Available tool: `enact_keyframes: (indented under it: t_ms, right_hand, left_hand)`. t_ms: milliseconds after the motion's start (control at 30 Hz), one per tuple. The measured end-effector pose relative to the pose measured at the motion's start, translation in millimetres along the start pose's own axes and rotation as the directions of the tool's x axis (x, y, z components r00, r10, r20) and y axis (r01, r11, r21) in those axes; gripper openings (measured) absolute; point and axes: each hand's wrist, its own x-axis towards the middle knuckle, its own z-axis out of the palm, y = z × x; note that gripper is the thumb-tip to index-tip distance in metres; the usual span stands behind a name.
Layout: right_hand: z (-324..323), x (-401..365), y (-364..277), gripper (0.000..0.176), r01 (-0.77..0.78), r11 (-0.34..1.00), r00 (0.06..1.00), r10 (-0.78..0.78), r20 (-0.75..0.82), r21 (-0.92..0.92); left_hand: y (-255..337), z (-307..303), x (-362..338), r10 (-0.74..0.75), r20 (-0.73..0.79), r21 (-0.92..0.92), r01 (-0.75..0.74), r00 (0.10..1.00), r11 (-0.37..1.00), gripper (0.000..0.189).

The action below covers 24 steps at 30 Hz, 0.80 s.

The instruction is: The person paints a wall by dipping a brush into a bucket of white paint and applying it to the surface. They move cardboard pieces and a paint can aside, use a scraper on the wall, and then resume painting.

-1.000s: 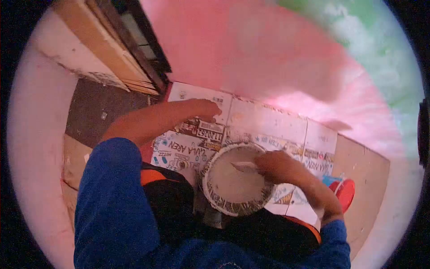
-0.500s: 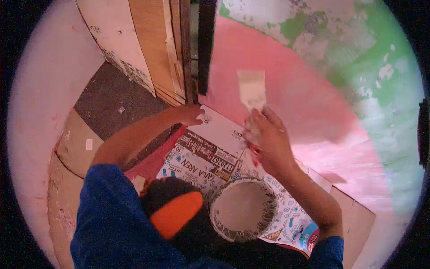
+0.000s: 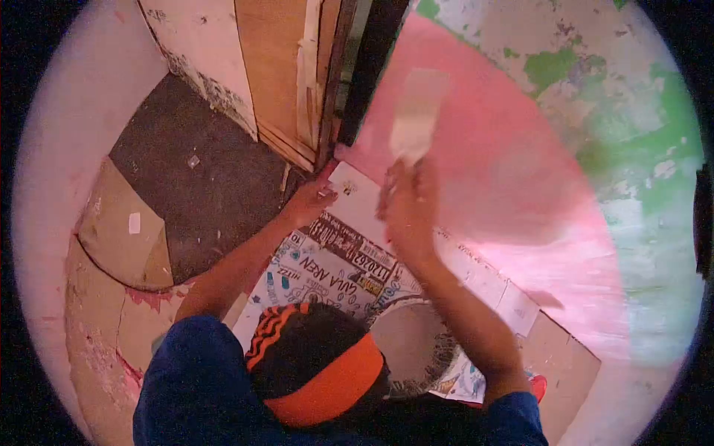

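Note:
My right hand [image 3: 409, 197] is closed round the handle of a wide paintbrush [image 3: 416, 111]. The pale bristles point up in front of the pink-painted wall [image 3: 483, 141], and the brush is blurred by motion. At the far left corner of a printed cardboard sheet [image 3: 349, 256], beside the door frame, my left hand [image 3: 316, 201] has its fingers curled on the cardboard's edge. A round paint bucket [image 3: 416, 342] with a paint-streaked rim stands on the cardboard near my body. My knee and right forearm hide part of it.
A wooden door frame [image 3: 331, 82] rises just beyond my left hand. Dark flooring [image 3: 201, 156] and worn tan flooring [image 3: 126, 223] lie to the left. Peeling green and white paint [image 3: 595, 82] covers the upper right wall. My knee in black and orange cloth [image 3: 320, 364] juts forward.
The brush in my right hand has moved up and slightly left along the wall. My view has shifted, and my knee now covers more of the bucket. The left hand stays by the cardboard's corner.

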Motion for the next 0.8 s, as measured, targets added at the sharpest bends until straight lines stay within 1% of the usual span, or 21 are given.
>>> enact_keyframes:
  t_ms: [33, 67, 100, 133, 167, 200, 233, 267, 300, 367, 400, 433, 467, 500, 567, 600, 633, 700, 733, 767, 800]
  right_hand:
    - [-9.5, 11.8, 0.8, 0.017, 0.108, 0.990, 0.994, -0.106, 0.022, -0.095]
    - [-18.9, 23.5, 1.5, 0.018, 0.215, 0.959, 0.977, -0.211, 0.044, -0.186]
    - [-30.2, 34.9, 23.4, 0.018, 0.137, 0.949, 0.990, -0.122, 0.070, -0.284]
    - [-43.7, 32.8, 27.6, 0.019, 0.095, 0.939, 0.995, -0.076, 0.072, -0.330]
    - [-57.3, 30.7, 32.1, 0.019, 0.054, 0.925, 0.997, -0.029, 0.073, -0.377]
    - [-74.2, 14.9, 24.3, 0.019, -0.184, 0.897, 0.949, 0.269, 0.166, -0.403]
    - [-91.3, -1.4, 15.9, 0.020, -0.407, 0.797, 0.802, 0.545, 0.243, -0.445]
    - [-108.7, -14.1, 4.6, 0.020, -0.187, 0.796, 0.849, 0.426, 0.313, -0.575]
    - [-125.0, -23.4, -11.8, 0.020, 0.043, 0.742, 0.862, 0.311, 0.401, -0.669]
    - [-150.6, -43.2, -58.0, 0.023, 0.230, 0.479, 0.760, 0.455, 0.464, -0.847]
    - [-163.8, -54.9, -68.0, 0.023, 0.201, 0.483, 0.765, 0.466, 0.444, -0.852]
    - [-176.2, -69.4, -75.9, 0.019, 0.348, 0.436, 0.722, 0.440, 0.534, -0.830]
    - [-184.7, -81.3, -78.5, 0.016, 0.494, 0.380, 0.665, 0.414, 0.622, -0.782]
    - [-188.0, -90.8, -75.5, 0.016, 0.482, 0.385, 0.675, 0.409, 0.614, -0.787]
    - [-186.6, -107.5, -61.9, 0.015, 0.564, 0.229, 0.468, 0.703, 0.536, -0.793]
    - [-183.6, -112.8, -50.0, 0.014, 0.615, 0.242, 0.422, 0.703, 0.573, -0.750]
    - [-179.9, -120.3, -34.4, 0.013, 0.659, 0.256, 0.374, 0.704, 0.603, -0.708]
    - [-170.9, -141.1, 1.4, 0.010, 0.680, 0.190, 0.475, 0.621, 0.623, -0.708]
    - [-169.6, -146.5, 14.5, 0.010, 0.664, 0.188, 0.492, 0.618, 0.613, -0.723]
    - [-167.8, -149.3, 26.1, 0.009, 0.702, 0.190, 0.455, 0.622, 0.638, -0.686]
    - [-168.0, -150.1, 35.9, 0.009, 0.744, 0.191, 0.412, 0.625, 0.664, -0.641]
  left_hand:
    - [-2.9, 3.5, 0.1, 0.014, 0.003, -0.011, -0.014, 1.000, 1.000, 0.027]
    - [6.7, 11.9, -6.9, -0.007, 0.011, -0.012, 0.007, 1.000, 1.000, 0.027]
    - [28.9, 20.2, -13.8, -0.058, 0.058, 0.080, 0.054, 0.997, 0.995, 0.027]
    - [44.5, 23.5, -19.1, -0.108, 0.104, 0.176, 0.089, 0.989, 0.980, 0.027]
    - [48.9, 23.6, -21.3, -0.114, 0.115, 0.179, 0.092, 0.987, 0.980, 0.027]
    - [50.8, 24.4, -22.6, -0.070, 0.164, 0.211, 0.034, 0.984, 0.977, 0.029]
    - [50.7, 25.4, -26.1, -0.034, 0.216, 0.239, -0.019, 0.976, 0.971, 0.032]
    - [50.8, 24.1, -30.0, -0.052, 0.231, 0.241, -0.006, 0.972, 0.971, 0.032]
    - [50.5, 20.2, -32.1, 0.083, 0.132, 0.200, -0.108, 0.988, 0.974, 0.038]
    - [28.5, 7.2, -30.8, 0.120, -0.094, 0.193, -0.100, 0.988, 0.976, 0.051]
    - [35.4, 3.7, -25.1, 0.085, -0.159, 0.127, -0.065, 0.984, 0.990, 0.056]
    - [42.4, 0.3, -19.4, 0.049, -0.223, 0.056, -0.037, 0.974, 0.998, 0.061]
    - [71.1, -1.6, -16.6, 0.049, -0.232, -0.102, -0.075, 0.972, 0.992, 0.065]
    - [70.7, -2.1, -8.5, 0.053, -0.217, -0.094, -0.075, 0.975, 0.993, 0.065]
    - [63.5, -8.6, 12.4, 0.119, -0.247, 0.137, -0.087, 0.962, 0.987, 0.073]
    - [59.0, -7.7, 22.7, 0.072, -0.283, 0.273, 0.008, 0.956, 0.962, 0.077]
    - [58.1, -5.9, 25.7, 0.074, -0.257, 0.280, 0.001, 0.964, 0.960, 0.077]
    - [54.8, -4.7, 33.6, 0.019, -0.192, 0.308, 0.042, 0.981, 0.951, 0.080]
    - [50.3, -5.3, 38.4, 0.146, -0.183, 0.491, -0.038, 0.972, 0.870, 0.081]
    - [45.0, -3.6, 44.4, 0.156, -0.167, 0.496, -0.054, 0.974, 0.867, 0.081]
    - [49.8, -1.2, 43.1, 0.134, -0.201, 0.438, -0.033, 0.970, 0.898, 0.079]
